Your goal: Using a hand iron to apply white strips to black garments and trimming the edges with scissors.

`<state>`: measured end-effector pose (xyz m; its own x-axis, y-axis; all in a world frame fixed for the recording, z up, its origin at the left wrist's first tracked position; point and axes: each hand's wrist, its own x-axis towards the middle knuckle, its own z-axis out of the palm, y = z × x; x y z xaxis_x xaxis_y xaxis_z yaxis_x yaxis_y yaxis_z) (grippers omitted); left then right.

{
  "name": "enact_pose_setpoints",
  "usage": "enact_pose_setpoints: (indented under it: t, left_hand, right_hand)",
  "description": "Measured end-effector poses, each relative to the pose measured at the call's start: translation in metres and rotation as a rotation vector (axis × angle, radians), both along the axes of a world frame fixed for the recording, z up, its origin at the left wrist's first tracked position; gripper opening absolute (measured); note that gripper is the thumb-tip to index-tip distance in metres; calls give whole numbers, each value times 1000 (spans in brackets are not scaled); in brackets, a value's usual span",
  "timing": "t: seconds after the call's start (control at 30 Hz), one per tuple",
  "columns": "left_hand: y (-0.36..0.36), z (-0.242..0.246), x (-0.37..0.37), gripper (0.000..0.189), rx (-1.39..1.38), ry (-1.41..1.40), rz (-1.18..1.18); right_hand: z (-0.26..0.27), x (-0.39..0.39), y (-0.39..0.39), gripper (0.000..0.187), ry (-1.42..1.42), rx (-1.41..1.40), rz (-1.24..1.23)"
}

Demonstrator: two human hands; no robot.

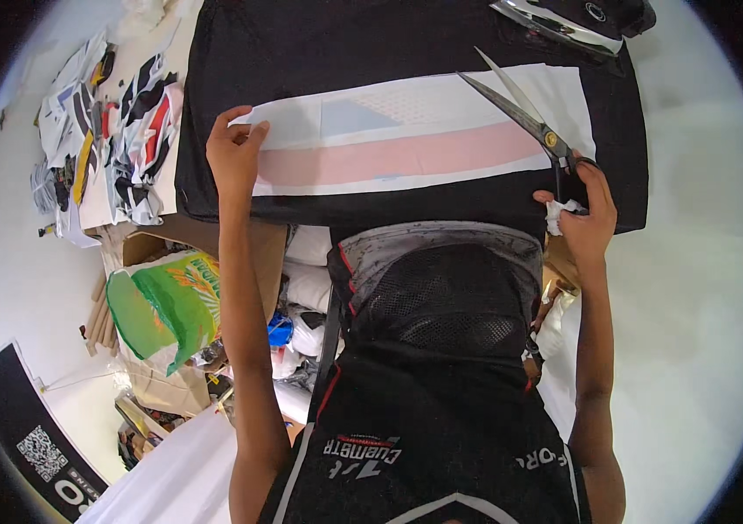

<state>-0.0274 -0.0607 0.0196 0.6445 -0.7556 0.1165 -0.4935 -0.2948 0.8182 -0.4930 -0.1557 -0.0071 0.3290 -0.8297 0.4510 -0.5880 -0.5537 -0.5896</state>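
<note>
A long white fabric panel with a pale red band and a blue-grey patch lies across a black cloth-covered table. My left hand pinches the panel's upper left corner between thumb and fingers. In my right hand is a pair of metal scissors, its handles around my fingers, with white wrapping at the thumb loop. The scissor blades are parted and point up and left, over the right part of the panel. Whether the lower blade touches the fabric, I cannot tell.
A clothes iron rests at the table's far right corner. Fabric scraps in several colours are heaped on a pale surface at the left. Below it are a cardboard box, a green printed sack and cardboard tubes.
</note>
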Motion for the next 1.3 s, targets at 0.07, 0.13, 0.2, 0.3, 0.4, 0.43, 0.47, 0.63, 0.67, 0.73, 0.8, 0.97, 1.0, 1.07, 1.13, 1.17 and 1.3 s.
enact_pose_setpoints:
  t: [0.07,0.13,0.2,0.3,0.4,0.43,0.47,0.63,0.67,0.73,0.8,0.97,1.0,1.07,1.13,1.17,1.3]
  left_hand:
    - [-1,2,-2,33,2,-39,-5]
    - [-1,4,-4,37,81,-72,-24]
    - [3,2,-8,37,91,-157,-3]
    - [13,-4,-6,39,4,-419,64]
    - [36,-7,2,33,-117,-560,121]
    - [45,-8,5,33,-6,-652,-5]
    - [49,-8,9,32,182,-701,-95]
    - [67,-15,15,35,158,-703,-65]
    - [68,-15,17,36,144,-724,-64]
    - [71,-11,18,37,171,-683,-53]
    - [72,-6,17,39,156,-724,-21]
    - [66,9,-8,37,-14,-794,4]
    - [63,10,-16,36,-41,-758,-8]
    - [60,9,-29,34,-24,-762,-31]
    - [58,7,-37,30,24,-717,-35]
    - [60,3,-42,29,25,-690,-37]
    - [68,-6,-55,32,61,-661,-23]
  right_hand:
    - [0,0,0,52,-22,23,-2]
    - [-1,-1,0,53,6,9,-3]
    - [-1,-2,1,53,25,-1,-13]
    - [-1,-2,0,57,34,-11,-21]
    - [2,-3,0,56,69,3,-26]
    - [4,-4,-1,56,81,2,-16]
    - [5,-4,-2,57,91,0,-5]
    - [15,-4,-7,64,178,61,14]
    - [17,-4,-7,65,172,78,23]
    - [21,-5,-8,66,174,89,28]
    - [28,-10,-7,59,122,28,28]
    - [49,-44,-24,38,276,64,55]
    - [50,-50,-30,32,339,-30,67]
    - [52,-63,-40,32,356,2,53]
    - [47,-68,-51,34,375,-16,70]
    - [47,-73,-53,32,379,27,39]
    - [44,-74,-61,53,457,39,21]
